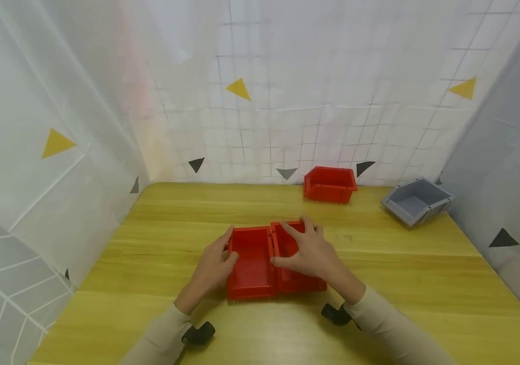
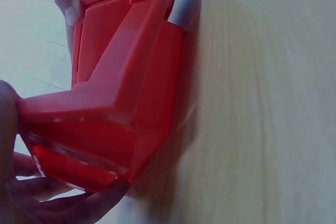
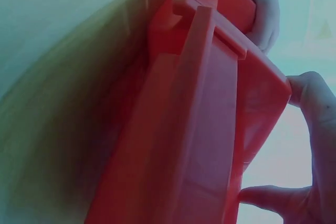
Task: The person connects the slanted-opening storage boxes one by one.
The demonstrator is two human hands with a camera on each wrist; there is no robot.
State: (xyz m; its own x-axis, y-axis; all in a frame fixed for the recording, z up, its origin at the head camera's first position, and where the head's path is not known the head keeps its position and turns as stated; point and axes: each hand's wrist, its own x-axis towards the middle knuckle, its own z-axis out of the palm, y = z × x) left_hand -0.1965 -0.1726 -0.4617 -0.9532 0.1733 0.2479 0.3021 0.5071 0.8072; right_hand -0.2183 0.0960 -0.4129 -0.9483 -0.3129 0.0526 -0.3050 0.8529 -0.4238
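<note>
Two red plastic storage bins stand side by side on the table, their inner walls touching. My left hand grips the outer wall of the left red bin, thumb at the rim and fingers around the outside. In the left wrist view its fingers curl against the side of that red bin. My right hand holds the right red bin from above, thumb by the shared wall and fingers at the back rim. The right wrist view shows its thumb and a fingertip on the red rim.
Farther back, a third red bin stands near the white curtain. A grey bin sits at the back right, by the edge of the wooden table. Curtains also hang at both sides.
</note>
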